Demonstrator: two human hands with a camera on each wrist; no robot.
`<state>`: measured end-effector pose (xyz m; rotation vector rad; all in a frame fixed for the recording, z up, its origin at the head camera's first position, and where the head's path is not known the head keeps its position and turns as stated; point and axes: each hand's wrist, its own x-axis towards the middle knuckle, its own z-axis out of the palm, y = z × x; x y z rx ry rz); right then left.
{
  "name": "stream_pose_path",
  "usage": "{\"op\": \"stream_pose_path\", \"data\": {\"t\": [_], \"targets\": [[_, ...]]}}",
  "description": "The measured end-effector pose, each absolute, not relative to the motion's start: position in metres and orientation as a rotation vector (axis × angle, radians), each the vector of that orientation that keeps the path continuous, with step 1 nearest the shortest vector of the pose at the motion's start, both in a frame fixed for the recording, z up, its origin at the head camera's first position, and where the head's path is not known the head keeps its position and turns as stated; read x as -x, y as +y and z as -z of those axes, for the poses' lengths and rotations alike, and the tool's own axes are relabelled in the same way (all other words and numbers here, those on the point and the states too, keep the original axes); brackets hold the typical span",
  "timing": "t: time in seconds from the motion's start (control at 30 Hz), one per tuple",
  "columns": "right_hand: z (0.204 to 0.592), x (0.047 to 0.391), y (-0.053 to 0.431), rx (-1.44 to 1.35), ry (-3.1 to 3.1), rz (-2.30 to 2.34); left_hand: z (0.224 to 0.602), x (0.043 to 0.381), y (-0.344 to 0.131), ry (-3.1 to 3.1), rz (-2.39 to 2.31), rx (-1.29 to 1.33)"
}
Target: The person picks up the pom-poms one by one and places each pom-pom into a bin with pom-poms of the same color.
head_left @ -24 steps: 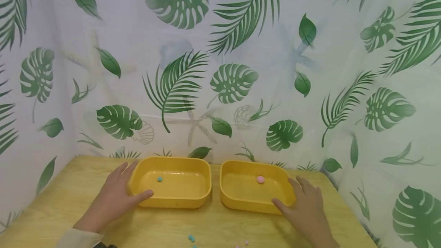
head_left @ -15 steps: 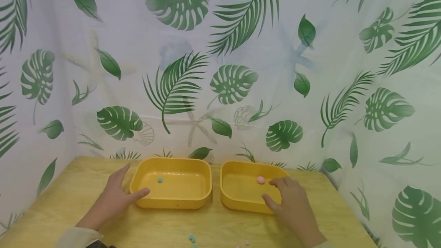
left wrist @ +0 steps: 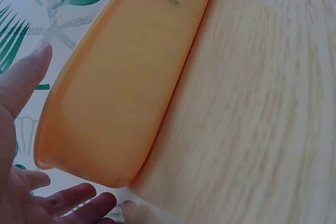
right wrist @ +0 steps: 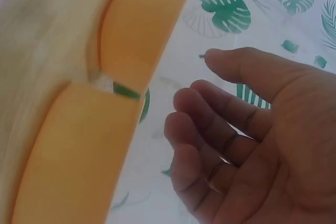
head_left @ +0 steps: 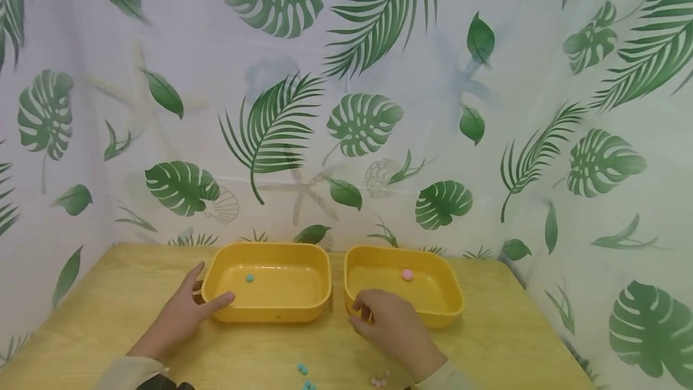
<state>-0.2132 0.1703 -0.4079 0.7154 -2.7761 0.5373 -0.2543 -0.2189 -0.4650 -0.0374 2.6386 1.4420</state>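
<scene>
Two yellow plastic trays stand side by side on the table. A small teal ball (head_left: 250, 278) lies inside the left tray (head_left: 271, 315); a pink ball (head_left: 407, 274) lies inside the right tray (head_left: 441, 319). My left hand (head_left: 181, 318) is at the left tray's left end, thumb spread by the front rim and fingers round the outer side; whether they touch it I cannot tell. Over the right tray's front left corner is my right hand (head_left: 392, 327), its fingers loosely bent. The right wrist view shows nothing within that hand (right wrist: 247, 129).
Near the front of the wooden table (head_left: 243, 354) lie several small teal balls (head_left: 302, 369) and several small pink balls (head_left: 379, 382). A leaf-patterned curtain (head_left: 346, 209) closes off the back and sides. A narrow gap separates the trays.
My right hand has moved left, from the right tray's right end to its front left corner. My left hand stays by the left tray. The head view has shifted slightly.
</scene>
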Motion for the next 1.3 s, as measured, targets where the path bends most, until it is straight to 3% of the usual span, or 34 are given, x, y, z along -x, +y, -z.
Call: {"op": "stream_pose_path", "data": {"t": [0.5, 0.9, 1.3], "targets": [[0.433, 0.204, 0.108, -0.791, -3.076, -0.55, 0.464, 0.254, -0.208, 2.653, -1.351, -0.012], [0.44, 0.202, 0.098, -0.872, -3.164, -0.468, 0.46, 0.251, -0.203, 2.719, -1.232, -0.176], [0.445, 0.202, 0.096, -0.952, -3.175, -0.405, 0.459, 0.246, -0.198, 2.66, -1.266, -0.171]]}}
